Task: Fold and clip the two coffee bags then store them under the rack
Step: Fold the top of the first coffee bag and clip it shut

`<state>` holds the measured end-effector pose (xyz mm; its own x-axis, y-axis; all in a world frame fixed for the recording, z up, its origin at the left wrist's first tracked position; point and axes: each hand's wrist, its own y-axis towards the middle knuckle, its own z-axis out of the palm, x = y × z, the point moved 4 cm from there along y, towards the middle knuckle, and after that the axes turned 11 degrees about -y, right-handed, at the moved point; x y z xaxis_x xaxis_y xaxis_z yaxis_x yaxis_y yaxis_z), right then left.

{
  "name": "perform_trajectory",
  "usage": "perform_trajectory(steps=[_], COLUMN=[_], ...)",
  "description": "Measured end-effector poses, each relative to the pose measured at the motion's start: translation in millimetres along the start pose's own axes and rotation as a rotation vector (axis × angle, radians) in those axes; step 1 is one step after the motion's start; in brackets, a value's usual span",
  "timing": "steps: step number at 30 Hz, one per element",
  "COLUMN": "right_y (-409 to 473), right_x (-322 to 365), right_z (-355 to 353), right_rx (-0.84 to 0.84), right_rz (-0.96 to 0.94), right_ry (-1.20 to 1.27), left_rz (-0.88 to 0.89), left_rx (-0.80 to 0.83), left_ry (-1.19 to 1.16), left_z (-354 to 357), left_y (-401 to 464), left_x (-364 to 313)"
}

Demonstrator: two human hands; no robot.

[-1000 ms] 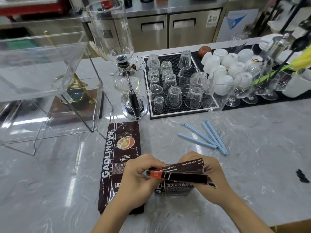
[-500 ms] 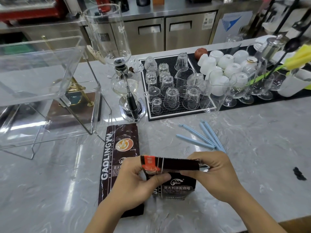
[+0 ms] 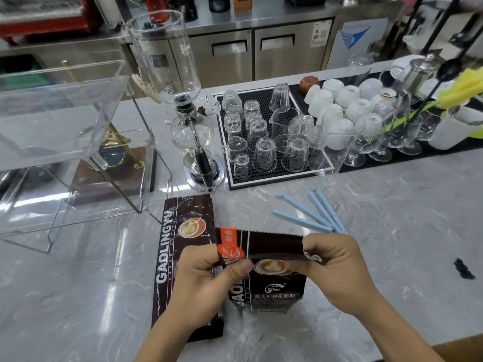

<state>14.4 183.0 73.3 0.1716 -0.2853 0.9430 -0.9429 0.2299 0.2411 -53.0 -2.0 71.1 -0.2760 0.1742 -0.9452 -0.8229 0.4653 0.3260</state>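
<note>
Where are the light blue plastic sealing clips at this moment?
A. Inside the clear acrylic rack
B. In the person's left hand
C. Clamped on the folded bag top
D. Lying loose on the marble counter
D: the light blue plastic sealing clips lie loose on the grey marble counter, beyond the right hand, while both hands pinch the folded top of the dark brown coffee bag.

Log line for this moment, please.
step: folding bag top | left hand: pinches bag | right hand: pinches fold | clips: untouched

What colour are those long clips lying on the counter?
Pale blue clips, seen clearly in the head view.
</note>
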Motion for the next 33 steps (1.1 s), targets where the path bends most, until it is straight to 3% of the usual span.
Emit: perform_trajectory(steps=[11,20,33], right_y=[2,11,29], right_x=[-6,-12,-22], right_z=[3,-1,-4], right_rx=[0.004,-0.048,0.143], right_rz=[0.038,0.034,0.047], right_ry=[0.096,0.051,0.114], left_rz=[0.021,-0.054,-0.193], left_rx=[-0.040,-0.023,0.012], left_ry=[0.084,0.002,-0.182], left_z=[4,2,-7], left_y=[3,5,21], left_x=[-5,-2,13])
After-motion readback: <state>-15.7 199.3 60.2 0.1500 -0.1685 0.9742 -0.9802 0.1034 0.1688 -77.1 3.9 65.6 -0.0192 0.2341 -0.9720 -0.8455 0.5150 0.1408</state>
